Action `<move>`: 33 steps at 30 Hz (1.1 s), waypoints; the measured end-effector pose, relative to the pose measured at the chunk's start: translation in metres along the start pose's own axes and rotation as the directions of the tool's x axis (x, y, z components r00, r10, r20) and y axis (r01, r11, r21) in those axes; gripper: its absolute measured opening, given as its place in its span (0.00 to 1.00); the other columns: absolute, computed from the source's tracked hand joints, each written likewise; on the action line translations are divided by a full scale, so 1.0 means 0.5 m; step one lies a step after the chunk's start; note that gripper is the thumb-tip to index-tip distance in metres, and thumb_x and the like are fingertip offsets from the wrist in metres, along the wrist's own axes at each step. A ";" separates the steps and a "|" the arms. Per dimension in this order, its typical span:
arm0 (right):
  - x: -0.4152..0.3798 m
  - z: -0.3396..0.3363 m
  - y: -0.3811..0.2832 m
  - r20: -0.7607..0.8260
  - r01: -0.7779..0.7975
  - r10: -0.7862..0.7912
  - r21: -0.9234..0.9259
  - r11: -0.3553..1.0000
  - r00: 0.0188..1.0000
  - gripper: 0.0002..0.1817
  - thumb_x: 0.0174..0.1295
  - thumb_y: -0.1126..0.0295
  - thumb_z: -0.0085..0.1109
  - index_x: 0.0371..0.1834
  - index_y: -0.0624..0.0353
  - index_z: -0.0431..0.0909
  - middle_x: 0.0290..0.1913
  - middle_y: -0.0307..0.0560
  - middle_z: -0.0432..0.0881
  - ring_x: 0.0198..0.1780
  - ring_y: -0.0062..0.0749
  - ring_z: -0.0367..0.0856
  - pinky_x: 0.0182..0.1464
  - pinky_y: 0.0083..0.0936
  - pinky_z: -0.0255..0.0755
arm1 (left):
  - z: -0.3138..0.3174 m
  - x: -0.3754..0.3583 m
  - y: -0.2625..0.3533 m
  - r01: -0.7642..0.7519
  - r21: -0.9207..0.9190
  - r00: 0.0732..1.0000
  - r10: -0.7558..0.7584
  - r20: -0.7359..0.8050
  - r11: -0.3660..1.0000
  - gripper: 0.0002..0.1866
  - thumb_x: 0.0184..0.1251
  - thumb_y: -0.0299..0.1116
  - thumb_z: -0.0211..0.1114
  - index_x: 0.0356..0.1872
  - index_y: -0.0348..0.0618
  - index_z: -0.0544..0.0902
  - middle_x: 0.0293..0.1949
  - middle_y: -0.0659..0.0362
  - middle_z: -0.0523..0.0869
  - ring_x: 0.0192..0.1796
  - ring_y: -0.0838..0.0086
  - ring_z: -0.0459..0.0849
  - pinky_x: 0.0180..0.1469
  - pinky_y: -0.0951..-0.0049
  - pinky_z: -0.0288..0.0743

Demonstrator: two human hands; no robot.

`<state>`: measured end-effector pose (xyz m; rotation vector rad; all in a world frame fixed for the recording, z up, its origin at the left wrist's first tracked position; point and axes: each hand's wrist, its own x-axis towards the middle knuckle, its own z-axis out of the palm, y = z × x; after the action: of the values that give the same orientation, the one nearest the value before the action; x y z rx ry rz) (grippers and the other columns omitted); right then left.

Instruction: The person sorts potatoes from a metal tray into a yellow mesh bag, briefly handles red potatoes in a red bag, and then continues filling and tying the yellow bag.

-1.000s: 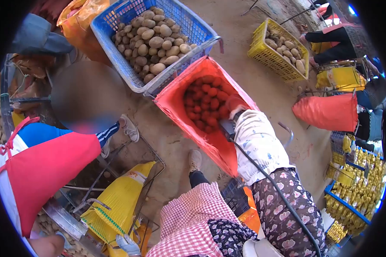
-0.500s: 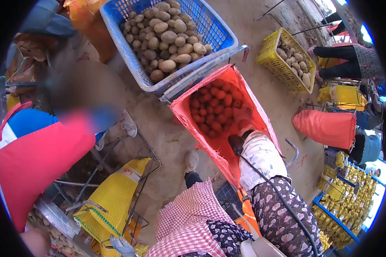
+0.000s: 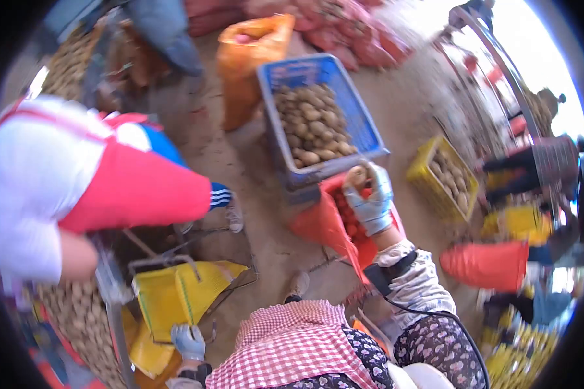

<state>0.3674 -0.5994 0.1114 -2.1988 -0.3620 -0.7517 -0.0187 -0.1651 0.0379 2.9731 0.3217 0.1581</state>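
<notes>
My right hand [image 3: 375, 198], in a pale glove, is raised over the mouth of the red bag [image 3: 319, 220], its fingers wrapped round a brown potato [image 3: 356, 175]. Reddish potatoes [image 3: 349, 217] lie inside that bag. Just beyond the bag stands the blue crate [image 3: 368, 133], part filled with brown potatoes [image 3: 313, 120]. My left hand [image 3: 188, 341], gloved too, is low at the left beside the lower edge of the yellow bag [image 3: 194, 295]; its fingers are too blurred to tell whether they grip anything.
A person in a red apron [image 3: 136, 188] bends at the left, near many potatoes [image 3: 78, 318]. An orange sack [image 3: 240, 97] stands behind the blue crate. To the right are a yellow crate [image 3: 428, 185] of potatoes, a filled red bag [image 3: 483, 264] and other people.
My right hand has come up out of the red bag and now shows a potato. The view has shifted, and more of the person at the left shows. My left hand has come into fuller view.
</notes>
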 end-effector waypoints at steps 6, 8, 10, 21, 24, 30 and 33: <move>0.212 0.088 0.012 0.036 -0.023 0.010 0.371 0.928 0.999 0.24 0.67 0.71 0.52 0.67 0.63 0.66 0.57 0.49 0.77 0.58 0.33 0.75 0.63 0.29 0.66 | -0.068 0.024 0.058 0.167 -0.038 0.985 -0.165 0.046 0.985 0.16 0.57 0.44 0.60 0.17 0.45 0.80 0.21 0.52 0.82 0.27 0.56 0.81 0.43 0.55 0.73; 0.181 0.092 -0.100 0.008 0.020 -0.023 0.298 0.954 1.000 0.17 0.67 0.75 0.51 0.59 0.64 0.72 0.56 0.51 0.77 0.57 0.36 0.75 0.62 0.30 0.67 | -0.047 0.004 0.050 0.172 -0.053 0.985 -0.173 -0.011 0.984 0.15 0.58 0.45 0.60 0.23 0.45 0.82 0.25 0.52 0.84 0.33 0.57 0.82 0.49 0.59 0.73; 0.094 0.078 -0.216 0.095 0.060 -0.113 0.440 0.896 0.989 0.09 0.67 0.79 0.48 0.47 0.64 0.76 0.50 0.50 0.79 0.52 0.34 0.76 0.58 0.29 0.70 | -0.038 -0.004 0.049 0.193 -0.033 0.981 -0.194 -0.015 0.981 0.17 0.60 0.47 0.59 0.32 0.43 0.85 0.30 0.53 0.86 0.38 0.58 0.83 0.54 0.60 0.71; -0.483 0.114 -0.694 0.742 -0.263 0.037 0.190 0.946 0.669 0.16 0.69 0.63 0.47 0.38 0.63 0.82 0.34 0.47 0.84 0.36 0.34 0.80 0.42 0.29 0.74 | -0.174 -0.150 -0.159 -0.312 -0.480 0.884 0.066 -0.462 0.820 0.27 0.63 0.40 0.62 0.62 0.41 0.73 0.61 0.49 0.75 0.65 0.51 0.72 0.67 0.51 0.62; -0.514 0.142 -0.843 0.778 -0.069 -0.099 0.180 0.981 0.620 0.12 0.64 0.67 0.52 0.43 0.62 0.81 0.39 0.54 0.84 0.44 0.47 0.82 0.48 0.36 0.75 | -0.275 -0.226 -0.310 -0.198 -0.414 0.822 -0.079 -0.563 0.888 0.27 0.63 0.40 0.61 0.62 0.42 0.73 0.61 0.46 0.74 0.65 0.48 0.70 0.67 0.50 0.61; -0.507 0.236 -1.042 0.763 0.179 -0.379 0.336 0.925 0.524 0.14 0.59 0.70 0.56 0.48 0.61 0.79 0.46 0.55 0.83 0.48 0.49 0.80 0.53 0.38 0.73 | -0.335 -0.318 -0.637 0.646 -0.007 0.686 -0.584 -0.435 0.763 0.37 0.64 0.53 0.57 0.71 0.48 0.63 0.72 0.45 0.61 0.74 0.45 0.54 0.72 0.43 0.46; -0.492 0.312 -1.143 0.815 0.196 -0.413 0.364 0.911 0.406 0.17 0.59 0.68 0.58 0.51 0.60 0.78 0.48 0.57 0.81 0.51 0.51 0.79 0.55 0.40 0.72 | -0.294 -0.362 -0.743 0.689 0.080 0.719 -0.664 -0.206 0.721 0.41 0.63 0.58 0.56 0.74 0.53 0.57 0.74 0.47 0.56 0.75 0.47 0.51 0.74 0.45 0.42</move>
<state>-0.0331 -0.1079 0.2082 -2.1469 -1.3504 0.3804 -0.2882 0.1738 0.1083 2.7487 1.4777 0.2965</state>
